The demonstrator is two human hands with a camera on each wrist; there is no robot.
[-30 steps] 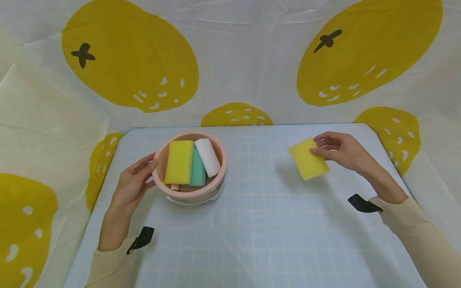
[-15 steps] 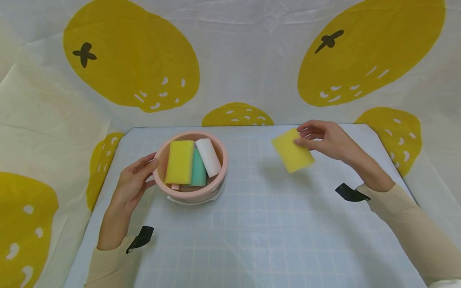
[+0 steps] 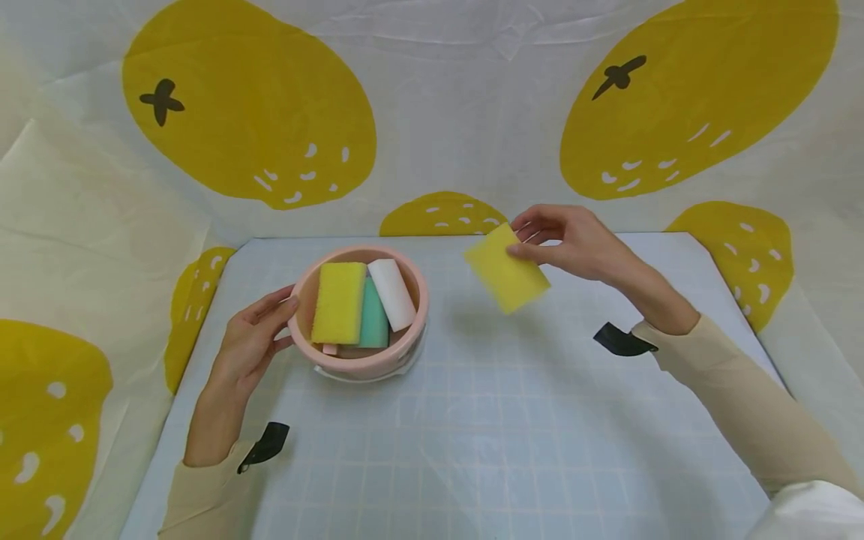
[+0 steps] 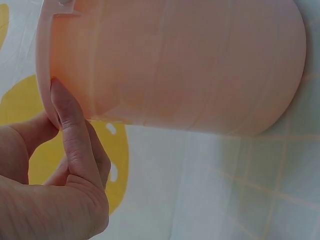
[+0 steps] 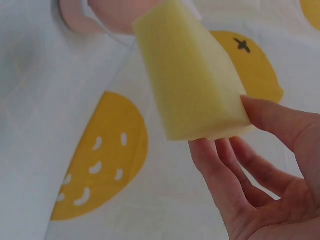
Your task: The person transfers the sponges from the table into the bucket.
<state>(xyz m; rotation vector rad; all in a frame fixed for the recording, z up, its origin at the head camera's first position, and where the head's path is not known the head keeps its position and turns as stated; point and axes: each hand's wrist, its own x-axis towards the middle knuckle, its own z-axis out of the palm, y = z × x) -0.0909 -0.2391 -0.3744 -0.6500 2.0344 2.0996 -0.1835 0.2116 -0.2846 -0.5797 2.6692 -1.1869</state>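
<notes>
A pink bucket point(image 3: 301, 337) stands at the left of the table, its thin white handle hanging down at the front. My left hand point(image 3: 250, 337) pinches the bucket's rim from the left; in the left wrist view the thumb and fingers sit on either side of that rim. Inside are a yellow sponge point(image 3: 339, 302), a green block point(image 3: 373, 315), a white block point(image 3: 392, 294) and a small pink piece point(image 3: 330, 349). Right of the bucket, my right hand point(image 3: 574, 240) holds another yellow sponge point(image 3: 508, 271) by its edge, above the table, between thumb and fingers.
The table point(image 3: 486, 435) has a pale blue checked cover. Behind it and along its sides hangs a white cloth point(image 3: 459, 97) printed with big yellow fruit. A black strap point(image 3: 624, 340) sticks out at the right sleeve, and a similar strap point(image 3: 265, 446) at the left sleeve.
My right hand has carried the yellow sponge leftward and slightly toward the back, closer to the bucket. My left hand and the bucket have stayed in place.
</notes>
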